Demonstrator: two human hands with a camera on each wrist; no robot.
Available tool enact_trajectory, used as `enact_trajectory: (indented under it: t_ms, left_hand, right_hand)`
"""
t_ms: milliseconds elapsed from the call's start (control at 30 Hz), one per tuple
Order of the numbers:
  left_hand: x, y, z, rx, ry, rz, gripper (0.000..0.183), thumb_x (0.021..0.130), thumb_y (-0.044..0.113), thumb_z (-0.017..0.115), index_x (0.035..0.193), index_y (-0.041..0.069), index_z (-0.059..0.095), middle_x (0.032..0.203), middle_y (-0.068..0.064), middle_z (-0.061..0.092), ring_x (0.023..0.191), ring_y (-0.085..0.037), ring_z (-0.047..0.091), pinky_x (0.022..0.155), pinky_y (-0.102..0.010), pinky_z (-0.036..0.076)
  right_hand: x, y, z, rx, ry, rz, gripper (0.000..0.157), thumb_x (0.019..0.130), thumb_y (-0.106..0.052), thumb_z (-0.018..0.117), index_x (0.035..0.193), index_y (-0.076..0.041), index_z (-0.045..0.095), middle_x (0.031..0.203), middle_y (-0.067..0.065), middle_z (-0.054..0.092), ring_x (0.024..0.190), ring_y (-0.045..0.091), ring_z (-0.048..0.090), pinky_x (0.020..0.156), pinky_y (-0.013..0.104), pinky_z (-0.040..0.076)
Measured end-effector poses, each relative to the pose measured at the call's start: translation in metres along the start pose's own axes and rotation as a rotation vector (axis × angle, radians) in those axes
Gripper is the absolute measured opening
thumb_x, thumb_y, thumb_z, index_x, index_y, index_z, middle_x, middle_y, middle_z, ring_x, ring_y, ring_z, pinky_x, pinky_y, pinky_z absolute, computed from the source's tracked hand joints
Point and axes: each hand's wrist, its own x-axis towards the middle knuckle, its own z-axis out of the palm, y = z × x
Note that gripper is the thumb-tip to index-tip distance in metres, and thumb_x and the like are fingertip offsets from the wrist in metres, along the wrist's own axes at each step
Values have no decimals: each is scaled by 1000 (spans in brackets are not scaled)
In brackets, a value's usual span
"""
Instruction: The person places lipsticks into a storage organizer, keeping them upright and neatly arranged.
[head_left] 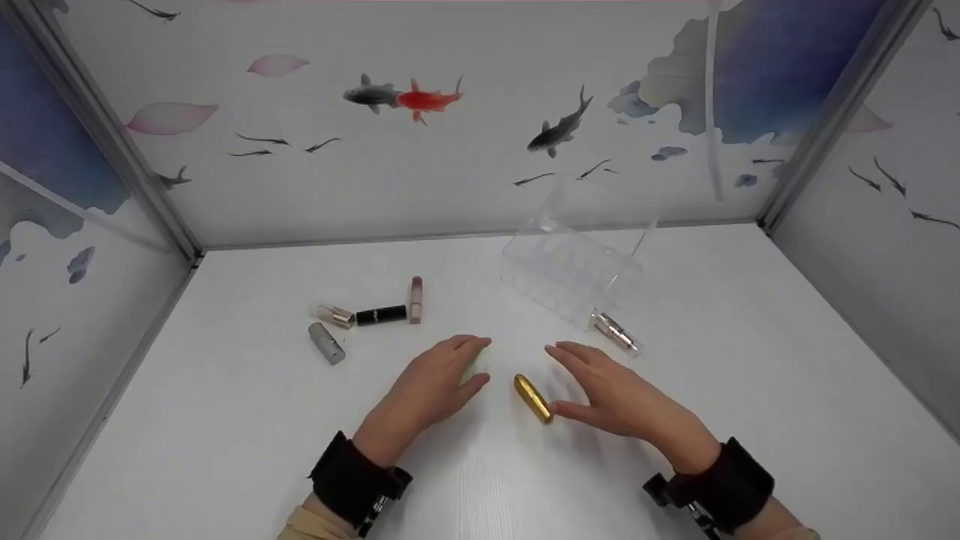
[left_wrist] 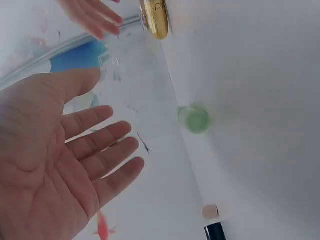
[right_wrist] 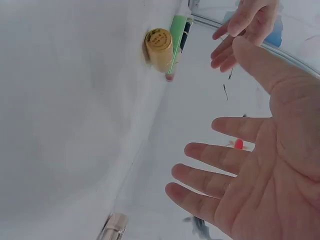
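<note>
A gold bullet-shaped lipstick tube (head_left: 533, 398) lies on the table between the two hands. My right hand (head_left: 619, 390) is just right of it, fingers spread and slightly bent, thumb tip near its lower end in the head view; the right palm (right_wrist: 280, 175) holds nothing. Over a pale green tube (right_wrist: 177, 37) is my left hand (head_left: 431, 379), which hides most of it in the head view. The left wrist view shows that tube's round green end (left_wrist: 196, 120) apart from the loosely extended left fingers (left_wrist: 112, 152), with nothing in the palm.
A clear compartmented organizer (head_left: 562, 262) stands at the back right, a clear-and-rose-gold lipstick (head_left: 616, 334) by its front corner. At left lie a pink tube (head_left: 416, 300), a black tube (head_left: 381, 315), a clear-capped gold one (head_left: 334, 316) and a grey one (head_left: 326, 343). Printed panels enclose the table.
</note>
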Motion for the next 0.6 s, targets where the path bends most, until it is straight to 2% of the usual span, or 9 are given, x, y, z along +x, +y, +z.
enact_trajectory:
  t_ms: [133, 267, 367, 600]
  left_hand:
    - [8, 9, 6, -9, -75, 7, 43, 98, 29, 64, 138, 16, 56, 137, -7, 63, 130, -24, 59, 105, -42, 52]
    - [16, 14, 11, -12, -105, 15, 38, 97, 25, 67, 132, 14, 60, 127, -6, 69, 120, -22, 65, 98, -39, 56]
    - [22, 16, 14, -2, -132, 6, 37, 95, 23, 69, 130, 13, 62, 121, -7, 70, 111, -21, 67, 93, -36, 57]
    - [37, 16, 25, 36, -176, -1, 35, 92, 18, 71, 126, 10, 64, 118, -7, 71, 109, -20, 66, 93, -33, 56]
  right_hand:
    - [12, -7, 0, 7, -43, 13, 62, 93, -35, 70, 142, -3, 51, 138, 17, 59, 125, 35, 59, 101, 53, 51]
    - [24, -12, -1, 22, -92, 26, 53, 92, -32, 71, 133, 0, 58, 121, 16, 67, 107, 31, 66, 90, 48, 56]
    - [31, -16, -1, 42, -126, 43, 48, 91, -30, 73, 126, 0, 61, 110, 15, 69, 96, 28, 65, 83, 44, 55]
    - [43, -19, 3, 78, -172, 124, 39, 87, -26, 77, 111, 2, 64, 96, 12, 68, 88, 24, 61, 77, 40, 53]
